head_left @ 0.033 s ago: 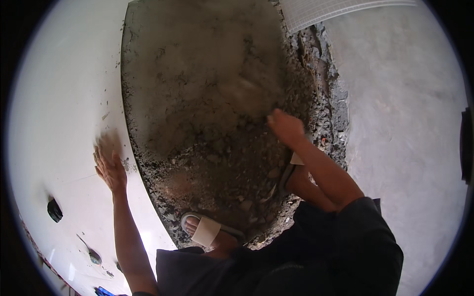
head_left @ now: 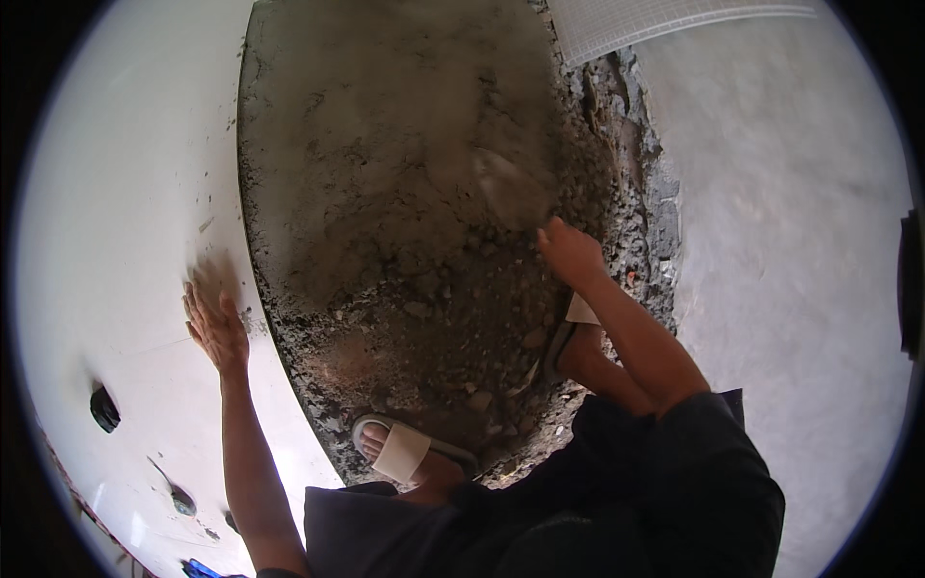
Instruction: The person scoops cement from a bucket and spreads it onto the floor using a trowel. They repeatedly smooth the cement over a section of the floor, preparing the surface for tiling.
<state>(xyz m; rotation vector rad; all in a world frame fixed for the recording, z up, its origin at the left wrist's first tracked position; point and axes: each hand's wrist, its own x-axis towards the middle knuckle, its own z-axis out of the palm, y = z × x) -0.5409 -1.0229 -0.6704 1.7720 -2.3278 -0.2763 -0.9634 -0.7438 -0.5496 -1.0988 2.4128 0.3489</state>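
My right hand (head_left: 571, 253) is closed over the trench and grips a trowel. The trowel's blade (head_left: 511, 185) is a pale, leaf-like shape lying on the wet grey mortar (head_left: 385, 125); it is partly blurred, and its handle is hidden in my fist. My left hand (head_left: 218, 329) lies flat with fingers spread on the white tiled floor (head_left: 145, 222), a little left of the trench edge. Nothing is in it. Nearer to me, the smooth mortar gives way to loose rubble and dirt (head_left: 434, 347).
My sandalled feet (head_left: 405, 451) stand in the rubble. A broken edge (head_left: 626, 144) borders the grey floor (head_left: 780, 241) at right. A white grid panel (head_left: 665, 27) lies at far right. Left are a black object (head_left: 104, 409), a spoon-shaped tool (head_left: 181, 497) and something blue (head_left: 200, 568).
My right hand has shifted slightly right and down, and the trowel blade shows more clearly. My left hand stays in place on the floor.
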